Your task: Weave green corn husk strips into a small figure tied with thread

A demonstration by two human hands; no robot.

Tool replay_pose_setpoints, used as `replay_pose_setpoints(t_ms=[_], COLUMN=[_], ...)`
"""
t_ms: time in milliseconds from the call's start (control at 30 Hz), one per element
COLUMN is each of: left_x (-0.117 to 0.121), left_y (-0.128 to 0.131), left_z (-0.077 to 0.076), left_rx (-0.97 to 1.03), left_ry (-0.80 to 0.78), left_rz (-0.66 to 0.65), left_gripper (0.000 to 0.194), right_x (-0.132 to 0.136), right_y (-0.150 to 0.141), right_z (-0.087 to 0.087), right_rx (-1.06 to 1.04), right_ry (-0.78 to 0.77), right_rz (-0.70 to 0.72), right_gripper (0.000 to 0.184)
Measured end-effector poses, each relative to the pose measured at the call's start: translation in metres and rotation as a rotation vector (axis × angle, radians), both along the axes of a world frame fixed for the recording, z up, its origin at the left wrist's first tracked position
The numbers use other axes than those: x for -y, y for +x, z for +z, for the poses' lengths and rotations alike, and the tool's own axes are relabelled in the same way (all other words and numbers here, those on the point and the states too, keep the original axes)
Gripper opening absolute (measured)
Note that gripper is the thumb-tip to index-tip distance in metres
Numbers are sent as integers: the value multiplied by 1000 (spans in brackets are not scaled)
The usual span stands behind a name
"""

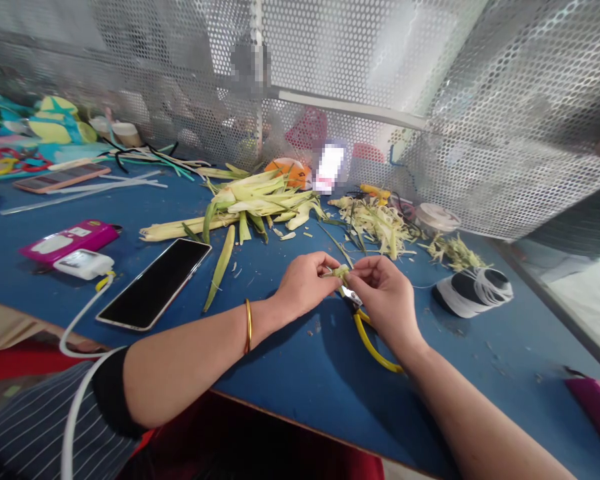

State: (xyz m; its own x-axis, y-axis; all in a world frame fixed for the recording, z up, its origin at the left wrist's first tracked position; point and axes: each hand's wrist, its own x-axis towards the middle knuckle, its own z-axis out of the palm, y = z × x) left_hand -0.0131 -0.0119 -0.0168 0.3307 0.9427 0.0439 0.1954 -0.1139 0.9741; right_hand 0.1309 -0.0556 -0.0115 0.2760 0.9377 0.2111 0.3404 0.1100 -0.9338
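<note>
My left hand (307, 283) and my right hand (383, 293) meet over the blue table. Between their fingertips they pinch a small pale-green piece of leaf (339, 271), its exact form partly hidden by the fingers. Under my right hand lies a pair of scissors with yellow handles (377, 353), its metal blades partly covered. White thread trails off to the right, where a dark spool wound with white thread (473, 292) lies. A heap of pale-green husk leaves (267, 197) is beyond my left hand, with one narrow leaf (220, 270) nearer to me.
A dark-screened phone (155, 285) lies left of my forearm, beside a white charger (83, 263) with a cable and a magenta packet (70, 240). Shredded strips (380, 227) are heaped at the back right. Perforated metal panels (340, 53) border the table.
</note>
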Motion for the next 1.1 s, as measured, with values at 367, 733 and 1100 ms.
replay_pose_setpoints(t_ms=[367, 733, 1100], left_x=[1, 4, 3], left_y=[1, 2, 0], left_z=[4, 14, 9], left_rx=[68, 242, 108], left_ry=[-67, -276, -230], left_rz=[-34, -56, -210], left_gripper=[13, 11, 11], right_x=[-3, -5, -7], right_y=[3, 11, 17], right_z=[-1, 0, 13], right_rx=[-20, 71, 23], right_ry=[45, 53, -196], right_rz=[72, 81, 148], right_gripper=[22, 26, 27])
